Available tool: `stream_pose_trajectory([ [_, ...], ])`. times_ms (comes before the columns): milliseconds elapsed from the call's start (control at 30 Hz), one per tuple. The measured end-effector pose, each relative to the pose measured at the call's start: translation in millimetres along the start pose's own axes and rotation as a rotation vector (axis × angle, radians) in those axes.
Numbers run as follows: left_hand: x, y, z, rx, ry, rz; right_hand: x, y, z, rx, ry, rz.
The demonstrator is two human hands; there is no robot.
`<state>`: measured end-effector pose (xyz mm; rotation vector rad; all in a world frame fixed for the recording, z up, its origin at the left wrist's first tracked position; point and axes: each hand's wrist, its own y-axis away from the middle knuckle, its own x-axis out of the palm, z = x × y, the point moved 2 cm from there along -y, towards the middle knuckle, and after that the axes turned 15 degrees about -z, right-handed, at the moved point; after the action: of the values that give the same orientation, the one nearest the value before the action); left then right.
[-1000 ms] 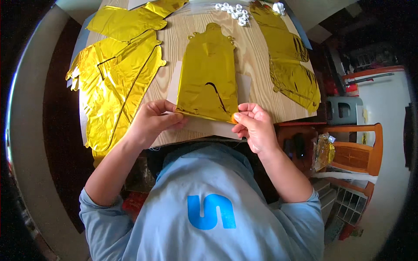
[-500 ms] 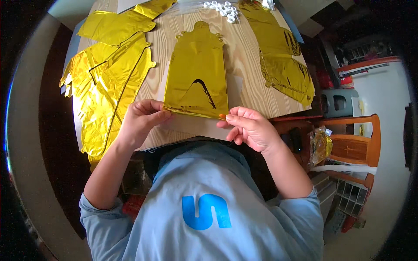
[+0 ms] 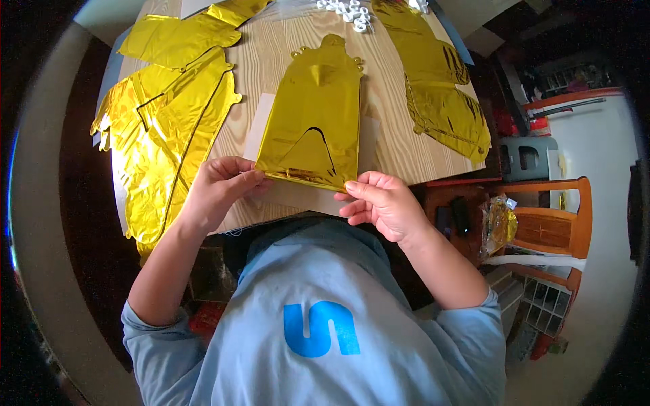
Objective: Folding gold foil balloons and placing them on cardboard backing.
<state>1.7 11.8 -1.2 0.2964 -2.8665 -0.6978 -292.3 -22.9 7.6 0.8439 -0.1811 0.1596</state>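
A flat, folded gold foil balloon [image 3: 315, 101] lies in front of me, its narrow tabbed end pointing away and a thin dark curved line across its near part. My left hand [image 3: 223, 189] pinches its near left corner between thumb and fingers. At the near right corner, my right hand [image 3: 384, 206] grips the edge with the thumb on top and the fingers curled below. Under the foil, a pale card [image 3: 369, 139] shows at both sides and along the near edge.
More flat gold foil balloons [image 3: 169, 135] overlap on the left of the wooden table [image 3: 271, 47]. Another gold foil piece [image 3: 443, 101] lies at the right edge. Several small white rolls [image 3: 352, 13] sit at the far side. A wooden chair [image 3: 548, 223] stands to the right.
The foil has turned slightly, its far end swinging to the right. My right hand has shifted a little left and down with the near right corner. My left hand stays nearly in place.
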Motion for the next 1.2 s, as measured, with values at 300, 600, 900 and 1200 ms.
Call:
stream_pose_trajectory([
  [300,6,3,-9,-0.036,-0.117,-0.071,0,-4,-5,-0.125,-0.024,-0.086],
  [600,8,1,-9,-0.045,-0.159,-0.12,3,-5,-11,-0.143,-0.119,-0.099],
  [900,12,-1,-16,-0.049,-0.122,-0.123,9,0,-5,-0.208,-0.063,-0.188],
  [1200,10,-18,-15,-0.104,-0.222,-0.098,18,4,-11,-0.266,0.006,-0.295],
])
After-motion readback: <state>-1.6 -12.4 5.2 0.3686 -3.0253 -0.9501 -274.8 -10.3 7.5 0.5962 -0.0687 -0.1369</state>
